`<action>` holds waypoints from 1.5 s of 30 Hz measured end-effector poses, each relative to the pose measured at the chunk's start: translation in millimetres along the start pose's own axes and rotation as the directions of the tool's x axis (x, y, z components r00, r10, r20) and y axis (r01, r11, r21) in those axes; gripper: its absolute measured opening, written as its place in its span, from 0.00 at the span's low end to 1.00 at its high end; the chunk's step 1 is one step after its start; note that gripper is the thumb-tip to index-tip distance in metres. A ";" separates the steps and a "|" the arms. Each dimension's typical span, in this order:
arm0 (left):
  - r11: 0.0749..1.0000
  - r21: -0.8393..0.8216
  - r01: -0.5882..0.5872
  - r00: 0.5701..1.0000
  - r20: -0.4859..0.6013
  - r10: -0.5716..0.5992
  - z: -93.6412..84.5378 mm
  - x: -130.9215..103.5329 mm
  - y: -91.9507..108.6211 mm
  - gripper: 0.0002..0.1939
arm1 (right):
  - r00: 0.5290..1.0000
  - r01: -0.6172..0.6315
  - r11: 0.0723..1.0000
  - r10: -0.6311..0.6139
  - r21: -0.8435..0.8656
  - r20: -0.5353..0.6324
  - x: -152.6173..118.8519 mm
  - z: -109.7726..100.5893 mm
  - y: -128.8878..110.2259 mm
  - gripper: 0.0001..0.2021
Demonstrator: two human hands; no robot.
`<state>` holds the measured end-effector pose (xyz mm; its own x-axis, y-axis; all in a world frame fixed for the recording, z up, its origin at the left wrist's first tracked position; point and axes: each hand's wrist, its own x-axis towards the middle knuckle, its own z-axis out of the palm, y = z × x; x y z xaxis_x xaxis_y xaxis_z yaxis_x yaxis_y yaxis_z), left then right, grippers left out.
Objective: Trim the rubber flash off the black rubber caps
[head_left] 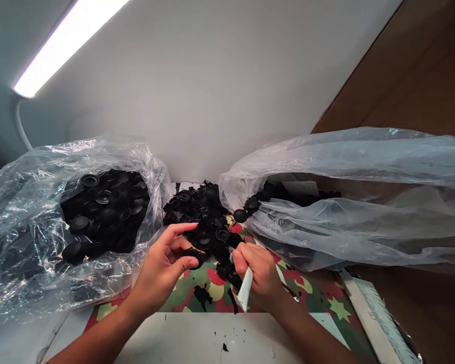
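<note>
My left hand (157,270) pinches a small black ribbed rubber part (196,257) between thumb and fingers. To its right, my right hand (260,275) is closed around a white handle-like strip (244,290), whose broad end sticks out toward me. Its other end and its kind are hidden by the fingers. Just beyond both hands lies a pile of black round rubber parts (197,205), with more black pieces (227,270) between the hands. Thin black scraps (202,297) lie on the patterned sheet (214,290) below.
A clear plastic bag (26,202) full of black rubber parts (109,207) stands on the left. Another plastic bag (345,156) lies open at right, near cardboard (413,86). Small black crumbs dot the white board (189,338) in front. A lit lamp (68,45) hangs upper left.
</note>
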<state>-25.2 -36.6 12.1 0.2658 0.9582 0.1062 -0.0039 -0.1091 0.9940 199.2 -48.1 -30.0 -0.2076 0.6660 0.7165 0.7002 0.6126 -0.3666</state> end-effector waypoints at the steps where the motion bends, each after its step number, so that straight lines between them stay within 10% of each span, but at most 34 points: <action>1: 0.999 -0.029 0.012 1.000 0.004 -0.012 -0.7 1.6 -0.6 0.24 | 0.998 0.018 0.999 -0.020 0.026 0.060 -1.0 0.5 0.5 0.21; 7: 0.999 -0.050 0.023 0.999 0.046 -0.020 4.3 4.9 -6.6 0.22 | 0.876 -0.097 0.989 0.032 0.112 0.482 -3.4 1.1 6.6 0.10; 13: 0.999 0.040 0.028 0.999 0.027 -0.029 14.3 5.4 -8.3 0.17 | 0.909 -0.411 0.824 0.341 0.390 0.239 7.2 -2.7 -9.7 0.08; 22: 0.948 0.302 -0.099 0.993 -0.033 0.114 20.6 0.5 -11.8 0.09 | 0.991 -0.132 0.942 0.127 0.308 0.037 -1.2 9.7 -17.9 0.08; 30: 1.000 -0.008 0.025 0.998 -0.056 -0.025 23.3 3.9 -5.2 0.05 | 1.000 0.010 0.936 -0.015 0.351 0.012 -5.4 4.9 -25.5 0.08; 36: 0.998 -0.039 -0.055 0.949 -0.311 0.040 0.5 17.1 -11.4 0.09 | 0.986 -0.057 0.830 -0.039 0.555 0.160 -9.9 3.6 -32.1 0.08; 45: 0.997 -0.078 0.001 0.995 -0.097 -0.009 7.1 8.1 -12.6 0.13 | 0.939 -0.307 0.846 0.194 0.437 0.285 -3.7 12.5 -16.4 0.14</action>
<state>-16.2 -29.3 0.3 0.1707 0.9803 0.0996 -0.0785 -0.0872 0.9931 179.9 -55.3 -34.1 -0.2537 0.8650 0.4329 0.3576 0.4997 -0.7890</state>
